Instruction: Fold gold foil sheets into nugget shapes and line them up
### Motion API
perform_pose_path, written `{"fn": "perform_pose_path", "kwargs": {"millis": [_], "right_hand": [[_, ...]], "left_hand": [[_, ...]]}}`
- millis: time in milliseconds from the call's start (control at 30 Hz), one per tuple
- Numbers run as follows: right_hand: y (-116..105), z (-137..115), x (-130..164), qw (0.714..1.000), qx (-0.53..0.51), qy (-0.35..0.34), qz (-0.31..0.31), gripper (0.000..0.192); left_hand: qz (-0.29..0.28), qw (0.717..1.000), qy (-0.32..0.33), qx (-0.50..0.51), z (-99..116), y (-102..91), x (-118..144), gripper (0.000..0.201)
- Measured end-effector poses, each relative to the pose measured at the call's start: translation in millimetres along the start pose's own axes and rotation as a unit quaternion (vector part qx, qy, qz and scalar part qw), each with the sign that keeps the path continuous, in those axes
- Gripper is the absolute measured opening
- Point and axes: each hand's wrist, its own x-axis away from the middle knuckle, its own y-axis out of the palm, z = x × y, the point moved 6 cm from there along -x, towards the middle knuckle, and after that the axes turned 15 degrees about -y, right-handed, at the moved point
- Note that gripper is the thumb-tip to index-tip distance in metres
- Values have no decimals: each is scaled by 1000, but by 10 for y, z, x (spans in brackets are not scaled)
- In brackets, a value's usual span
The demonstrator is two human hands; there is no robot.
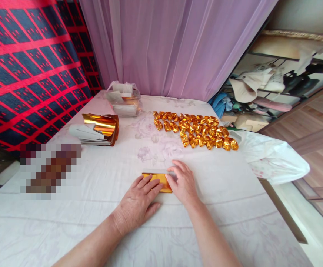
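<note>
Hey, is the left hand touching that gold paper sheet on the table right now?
Touching. The head view shows the left hand lying flat with its fingers on the gold sheet.

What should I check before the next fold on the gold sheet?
1. Small gold foil paper sheet lies flat on the white floral tablecloth: ok.
2. Left hand presses the sheet's left part, fingers flat: ok.
3. Right hand covers the sheet's right end: ok.
4. Crease alignment under the hands: cannot tell, hidden.
5. Stack of unfolded gold foil sheets lies apart, far left: ok.
6. Rows of folded gold foil pieces sit well beyond the hands, untouched: ok.
</note>
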Motion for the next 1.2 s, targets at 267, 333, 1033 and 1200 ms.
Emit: {"fn": "perform_pose_path", "kwargs": {"millis": [267,333,1033,1200], "right_hand": [[-1,2,-19,1000,-14,10,-9,9],[-4,-3,-26,1000,-13,11,-15,9],[-36,47,-79,997,-50,44,29,11],[-46,34,-78,998,-50,27,25,19]], "left_hand": [[9,1000,-2,-12,5,-18,0,56],[10,1000,-1,-12,2,-17,5,56],[11,999,-21,-36,-19,-2,2,59],[4,999,-27,-31,-15,-10,-11,60]]}}
